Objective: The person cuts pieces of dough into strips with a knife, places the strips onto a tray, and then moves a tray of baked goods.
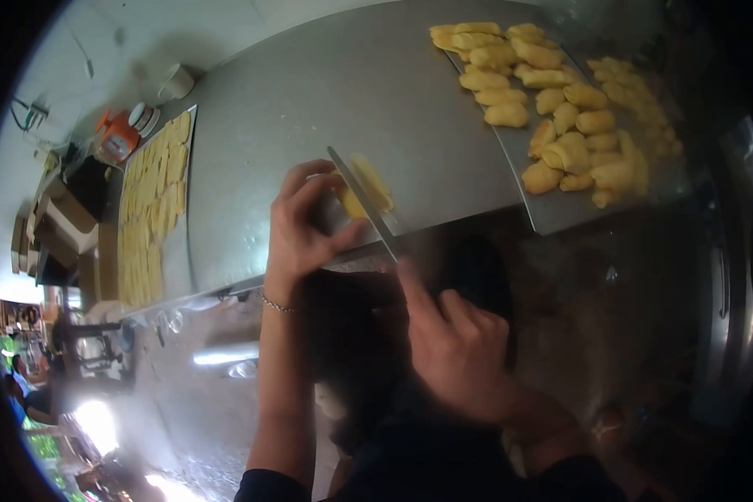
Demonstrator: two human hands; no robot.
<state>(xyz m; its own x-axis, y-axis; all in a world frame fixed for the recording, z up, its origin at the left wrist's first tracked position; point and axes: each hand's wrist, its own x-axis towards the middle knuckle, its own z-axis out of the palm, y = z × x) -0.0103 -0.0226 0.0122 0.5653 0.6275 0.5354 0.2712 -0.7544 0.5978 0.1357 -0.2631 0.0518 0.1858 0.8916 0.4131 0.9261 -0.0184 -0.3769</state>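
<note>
My left hand (301,222) curls its fingers and thumb around a soft yellow piece of food (356,201), which looks like peeled fruit, on the metal table. In my right hand (456,343) is a long-bladed knife (364,201), the forefinger stretched along its back. The blade lies slanted across the yellow piece, close to my left fingertips. A paler flat strip shows on the far side of the blade. How deep the edge sits cannot be made out.
Plump yellow pieces (569,151) are heaped on a tray (514,171) at the right, with more beyond. At the left, a tray (188,159) carries rows of flat yellow strips (155,192). Behind it are an orange scale (117,136), a white cup (176,82) and cardboard boxes (67,209).
</note>
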